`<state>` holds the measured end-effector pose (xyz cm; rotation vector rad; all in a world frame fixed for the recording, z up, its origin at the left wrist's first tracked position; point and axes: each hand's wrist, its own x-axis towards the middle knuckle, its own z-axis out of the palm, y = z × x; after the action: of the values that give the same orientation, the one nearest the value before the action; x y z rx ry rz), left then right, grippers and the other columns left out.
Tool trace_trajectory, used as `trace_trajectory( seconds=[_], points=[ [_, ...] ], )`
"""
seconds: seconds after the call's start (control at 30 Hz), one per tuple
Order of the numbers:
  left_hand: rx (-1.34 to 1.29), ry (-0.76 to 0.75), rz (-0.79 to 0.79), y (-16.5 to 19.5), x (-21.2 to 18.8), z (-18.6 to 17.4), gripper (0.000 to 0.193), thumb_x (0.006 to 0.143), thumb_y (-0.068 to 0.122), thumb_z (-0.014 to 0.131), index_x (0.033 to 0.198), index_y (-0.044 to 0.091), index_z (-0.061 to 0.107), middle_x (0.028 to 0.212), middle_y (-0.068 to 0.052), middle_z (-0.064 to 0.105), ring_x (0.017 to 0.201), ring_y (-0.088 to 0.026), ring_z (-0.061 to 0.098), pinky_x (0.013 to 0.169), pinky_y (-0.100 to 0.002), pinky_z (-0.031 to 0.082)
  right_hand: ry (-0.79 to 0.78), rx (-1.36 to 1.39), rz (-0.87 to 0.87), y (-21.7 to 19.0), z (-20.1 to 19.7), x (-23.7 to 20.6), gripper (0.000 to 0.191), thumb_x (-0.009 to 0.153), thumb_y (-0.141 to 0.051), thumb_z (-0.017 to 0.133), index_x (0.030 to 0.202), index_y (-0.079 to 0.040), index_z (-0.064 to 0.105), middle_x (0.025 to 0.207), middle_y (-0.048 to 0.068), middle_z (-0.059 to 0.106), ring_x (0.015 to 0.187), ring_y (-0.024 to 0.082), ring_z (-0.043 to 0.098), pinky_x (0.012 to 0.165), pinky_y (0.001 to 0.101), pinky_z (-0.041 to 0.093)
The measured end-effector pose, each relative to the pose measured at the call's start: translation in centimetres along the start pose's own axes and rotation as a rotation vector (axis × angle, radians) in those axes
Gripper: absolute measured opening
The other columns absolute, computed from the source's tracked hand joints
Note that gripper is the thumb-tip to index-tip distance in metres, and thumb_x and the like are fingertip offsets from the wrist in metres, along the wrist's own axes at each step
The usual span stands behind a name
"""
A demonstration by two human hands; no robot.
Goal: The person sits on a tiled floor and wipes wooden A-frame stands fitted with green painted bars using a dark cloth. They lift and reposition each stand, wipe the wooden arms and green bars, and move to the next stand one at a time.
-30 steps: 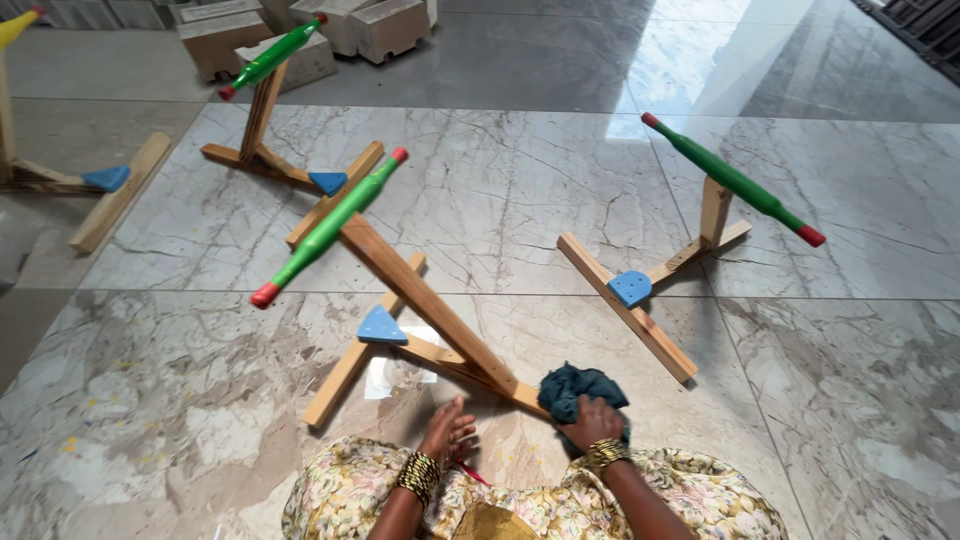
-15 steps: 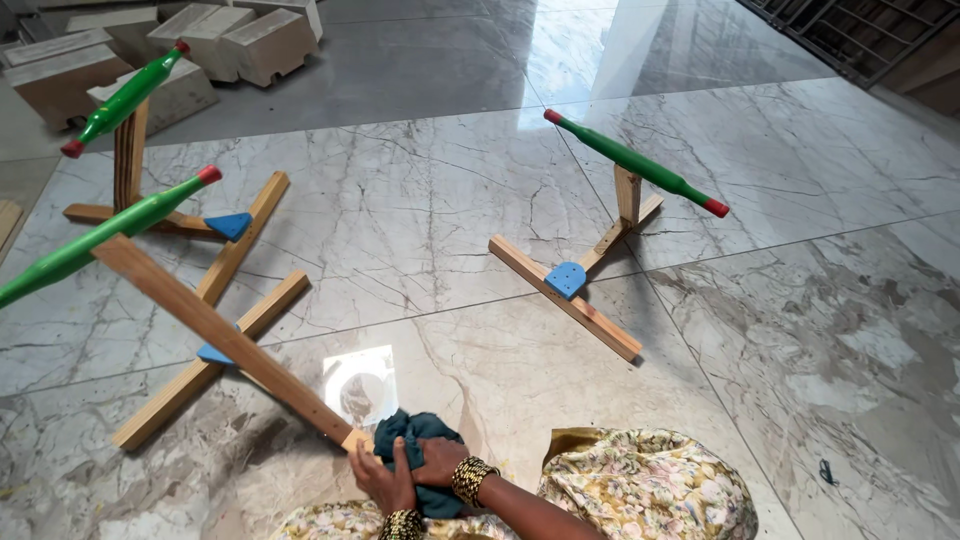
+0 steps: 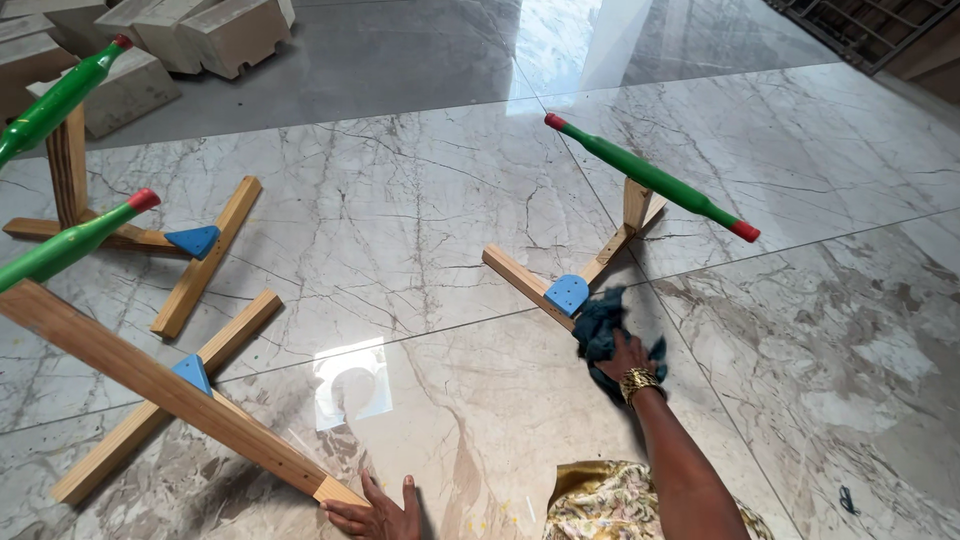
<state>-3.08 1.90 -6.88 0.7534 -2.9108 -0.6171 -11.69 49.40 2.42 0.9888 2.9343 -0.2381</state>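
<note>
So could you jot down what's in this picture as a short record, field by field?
setting: polished marble floor
right hand: right hand presses a dark teal cloth on the floor, at the near end of the base of a wooden stand
left hand: left hand flat on the floor, touching the end of a long wooden beam
stand top: green rod with red tips
joint: blue corner bracket
other stands: two more at left
background: pale stone blocks
</note>
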Motion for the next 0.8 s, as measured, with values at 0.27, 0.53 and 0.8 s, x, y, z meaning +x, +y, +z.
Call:
trace_trajectory(
  seconds=[0.27,0.53,0.8],
  points=[
    [0.148,-0.015,-0.010,0.1,-0.1,0.7,0.100,0.072,0.081,0.061,0.154,0.029,0.038,0.166,-0.040,-0.021,0.154,-0.056,-0.019,0.119,-0.071,0.004,-0.167,0.004,0.019,-0.8,2.7,0.3,0.088,0.075,-0.045,0.081,0.152,-0.035,0.039,0.161,0.012,0.034,0.147,0.038,0.034,0.112,0.0664,0.033],
    [0.137,-0.015,-0.003,1.2,0.0,-1.9,0.098,0.070,0.081,0.062,0.151,0.030,0.043,0.166,-0.040,-0.020,0.154,-0.056,-0.016,0.117,-0.072,0.008,-0.135,0.197,-0.257,-10.5,6.5,-10.5,0.082,0.073,-0.046,0.079,0.141,-0.019,0.042,0.133,0.027,0.054,0.116,0.045,0.060,0.093,0.0540,0.054],
    [-0.723,0.218,0.021,0.9,0.4,-6.8,0.072,0.086,0.061,0.067,0.138,0.014,0.053,0.162,-0.040,0.028,0.150,-0.045,0.032,0.121,-0.056,0.030,-0.377,0.423,-0.321,-22.0,7.7,-30.0,0.098,0.076,-0.051,0.078,0.149,-0.010,0.026,0.131,0.028,0.052,0.119,0.048,0.058,0.098,0.0546,0.050]
  ],
)
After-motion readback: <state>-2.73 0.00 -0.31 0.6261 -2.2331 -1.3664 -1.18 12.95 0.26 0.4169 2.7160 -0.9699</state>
